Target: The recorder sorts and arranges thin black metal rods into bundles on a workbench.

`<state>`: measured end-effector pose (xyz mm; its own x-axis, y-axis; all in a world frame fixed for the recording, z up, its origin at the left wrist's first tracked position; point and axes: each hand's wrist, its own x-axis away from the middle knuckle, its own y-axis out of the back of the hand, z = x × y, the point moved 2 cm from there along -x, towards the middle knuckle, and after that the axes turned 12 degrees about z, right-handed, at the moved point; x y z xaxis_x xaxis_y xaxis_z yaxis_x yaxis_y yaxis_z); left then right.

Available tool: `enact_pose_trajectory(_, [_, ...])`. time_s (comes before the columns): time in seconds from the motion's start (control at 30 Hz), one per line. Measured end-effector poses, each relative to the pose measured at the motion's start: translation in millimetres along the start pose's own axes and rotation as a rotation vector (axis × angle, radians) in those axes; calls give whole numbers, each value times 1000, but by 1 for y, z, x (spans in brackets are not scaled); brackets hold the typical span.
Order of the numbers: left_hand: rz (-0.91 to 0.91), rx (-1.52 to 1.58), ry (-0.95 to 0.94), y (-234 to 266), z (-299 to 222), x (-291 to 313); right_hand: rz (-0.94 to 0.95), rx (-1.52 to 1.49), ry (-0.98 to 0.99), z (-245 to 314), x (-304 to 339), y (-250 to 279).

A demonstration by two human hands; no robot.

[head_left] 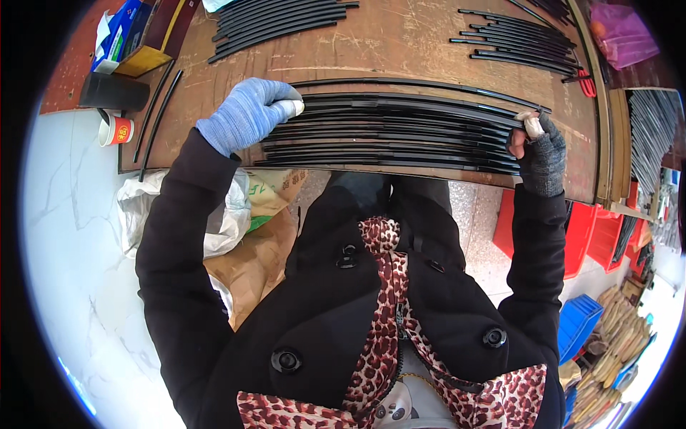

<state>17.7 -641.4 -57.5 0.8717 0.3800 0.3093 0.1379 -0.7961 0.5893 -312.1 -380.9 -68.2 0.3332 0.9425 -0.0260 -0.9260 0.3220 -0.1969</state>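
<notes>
A row of long, thin black rods [386, 151] lies crosswise near the front edge of the brown wooden table [379, 53]. My left hand [246, 114], in a light blue knit glove, is closed with thumb and forefinger pinching the left end of a black rod [414, 100] at the far side of the row. Around the right end of that rod my right hand [539, 146] is closed, in a grey glove with bare fingertips and pale wrapping on a finger. One more rod [407, 83] lies just beyond it. The fingers partly hide the rod ends.
Further rods lie in a pile [279, 25] at the far left and another [514, 43] at the far right, beside a red-handled tool [587, 82]. A black cylinder [111, 91] and paper cup [118, 131] stand left. Red crates [589, 232] sit below right.
</notes>
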Motion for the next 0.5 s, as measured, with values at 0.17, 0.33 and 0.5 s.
enact_pose_trajectory(0.17, [25, 161, 58, 0, 3, 5, -56, 37, -27, -6, 3, 3])
enact_pose_trajectory(0.33, [-97, 149, -48, -4, -2, 8, -89, 69, -68, -7, 6, 5])
enact_pose_trajectory(0.5, [-232, 20, -207, -9, -6, 11, -110, -31, -93, -7, 7, 10])
